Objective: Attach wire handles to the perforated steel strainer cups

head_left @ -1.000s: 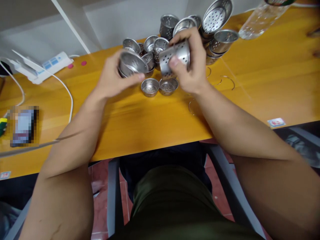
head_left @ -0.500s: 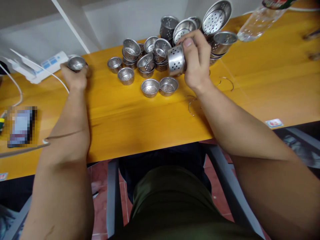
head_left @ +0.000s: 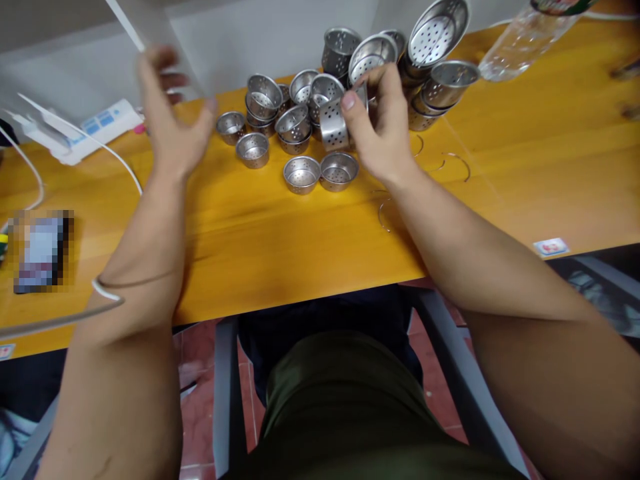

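Note:
My right hand [head_left: 383, 127] grips a small perforated metal cup [head_left: 334, 125], tipped on its side, between thumb and fingers. Just behind and left of it, several similar cups stand on the desk, some stacked, such as a small cup [head_left: 231, 127] and a stacked cup [head_left: 263, 95]. Two shallow cups [head_left: 300, 175] sit side by side in front. Raised at the left, my left hand [head_left: 175, 127] has its fingers spread and blurred, with nothing visible in it. Larger perforated cups [head_left: 450, 83] are piled behind my right hand, one leaning.
A white power strip [head_left: 100, 130] with cables lies at the back left, and a blurred-out phone [head_left: 43, 253] nearer the left. Bent wire pieces [head_left: 457, 163] lie right of centre on the wooden desk [head_left: 280, 260]. A plastic bottle [head_left: 525, 43] stands at the back right.
My left hand has let go of a metal cup, which no longer shows, and has risen and opened. My right hand has shifted slightly left with its cup.

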A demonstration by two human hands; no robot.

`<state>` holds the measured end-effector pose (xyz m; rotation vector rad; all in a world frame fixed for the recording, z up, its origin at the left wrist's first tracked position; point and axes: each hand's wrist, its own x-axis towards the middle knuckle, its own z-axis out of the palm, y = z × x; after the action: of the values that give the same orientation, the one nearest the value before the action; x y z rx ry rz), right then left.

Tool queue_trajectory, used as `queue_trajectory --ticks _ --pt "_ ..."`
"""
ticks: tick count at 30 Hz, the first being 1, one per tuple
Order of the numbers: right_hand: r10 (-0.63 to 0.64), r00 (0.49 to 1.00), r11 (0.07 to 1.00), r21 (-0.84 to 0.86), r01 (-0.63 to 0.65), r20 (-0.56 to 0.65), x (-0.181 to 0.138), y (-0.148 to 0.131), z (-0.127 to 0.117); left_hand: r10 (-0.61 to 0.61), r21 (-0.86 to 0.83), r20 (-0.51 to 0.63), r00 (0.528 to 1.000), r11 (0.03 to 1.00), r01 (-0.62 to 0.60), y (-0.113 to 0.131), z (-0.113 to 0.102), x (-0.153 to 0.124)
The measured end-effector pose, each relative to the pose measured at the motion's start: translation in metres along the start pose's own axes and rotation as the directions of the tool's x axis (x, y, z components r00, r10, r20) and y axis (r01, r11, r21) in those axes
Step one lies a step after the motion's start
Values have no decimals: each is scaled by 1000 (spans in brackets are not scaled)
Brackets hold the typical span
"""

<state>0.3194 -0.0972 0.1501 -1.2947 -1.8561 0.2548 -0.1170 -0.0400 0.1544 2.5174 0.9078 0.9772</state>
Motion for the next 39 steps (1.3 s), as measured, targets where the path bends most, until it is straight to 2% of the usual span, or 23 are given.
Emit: queue_trajectory --ticks 2,4,5,7,11,15,20,27,30,33,36,39 --pt "-2 1000 1000 8 1 13 -3 -3 3 -22 -15 32 999 1000 23 54 59 22" --pt "3 998 999 -41 -1 56 -7 -10 8 -38 -27 92 995 999 40 90 111 37" --pt "3 997 998 -65 2 83 -10 -15 11 -51 -30 98 994 998 54 99 130 42" --pt "-1 991 996 -93 14 137 -14 -26 19 -109 -16 82 991 994 110 101 151 49" --pt "-18 970 992 -113 47 244 -19 -42 29 -210 41 6 978 977 210 79 156 53" --pt "-37 955 989 -124 76 295 -18 -41 30 -165 -22 -40 985 986 165 67 160 49" --pt "-67 953 988 -115 105 295 -13 -36 25 -149 -129 -93 984 982 136 54 173 47" --pt "-68 947 984 -134 115 315 -11 -40 24 -147 -146 -93 985 980 133 48 172 48" --pt "-91 940 986 -104 132 328 -10 -34 23 -125 -205 -61 990 973 110 35 173 45" --pt "-205 943 979 41 202 262 -9 -26 25 -32 -275 -31 999 961 22 17 176 43" --pt "-295 948 948 162 275 116 -8 -19 22 52 -245 -170 984 965 -93 6 177 43" --pt "-302 952 950 103 295 54 -5 -10 4 14 -211 -305 952 974 -82 3 173 43"
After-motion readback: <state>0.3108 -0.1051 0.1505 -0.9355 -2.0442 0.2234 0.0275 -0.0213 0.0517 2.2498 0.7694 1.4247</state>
